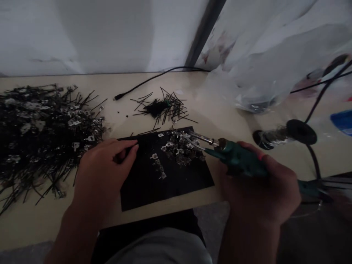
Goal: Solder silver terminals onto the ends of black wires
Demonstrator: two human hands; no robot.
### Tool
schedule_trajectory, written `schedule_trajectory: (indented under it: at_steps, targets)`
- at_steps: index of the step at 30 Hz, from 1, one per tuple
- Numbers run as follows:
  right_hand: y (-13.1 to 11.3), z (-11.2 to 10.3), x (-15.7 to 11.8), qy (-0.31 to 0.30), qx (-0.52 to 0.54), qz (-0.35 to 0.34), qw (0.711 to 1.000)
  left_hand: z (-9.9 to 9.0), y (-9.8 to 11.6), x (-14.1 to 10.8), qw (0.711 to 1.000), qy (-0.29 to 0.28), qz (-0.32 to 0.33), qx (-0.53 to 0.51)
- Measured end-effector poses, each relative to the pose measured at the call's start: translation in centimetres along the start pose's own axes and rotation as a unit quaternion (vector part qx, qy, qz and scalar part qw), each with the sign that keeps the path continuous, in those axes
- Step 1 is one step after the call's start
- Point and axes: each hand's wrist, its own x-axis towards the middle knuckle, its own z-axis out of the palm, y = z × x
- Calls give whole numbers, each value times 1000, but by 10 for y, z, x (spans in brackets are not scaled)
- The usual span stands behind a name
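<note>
My right hand (271,183) is wrapped around the green handle of a soldering gun (242,157), one finger by its red trigger. The gun's metal tip and thin feed tube point left, over a heap of small metal terminals (180,148) on a black mat (143,190). Left of the heap, several terminals form a short row (158,167) on the mat. My left hand (106,167) is closed at the mat's left edge, thumb and forefinger pinched together. Whatever they may hold is lost against the black surface.
A large pile of black wires with metal terminals (41,132) covers the table's left side. Behind the mat lie loose black wires (165,108) and a cable (148,79). A solder spool (283,135) and plastic bag (253,80) stand right.
</note>
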Motion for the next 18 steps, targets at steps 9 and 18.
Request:
schedule_trajectory:
  at_steps: [9, 18]
  targets:
    - [-2, 2, -3, 4, -5, 5, 1000, 2, 2, -6, 998, 40, -28, -37]
    - [1, -3, 1, 5, -18, -7, 1000, 2, 2, -11, 994, 41, -41, -91]
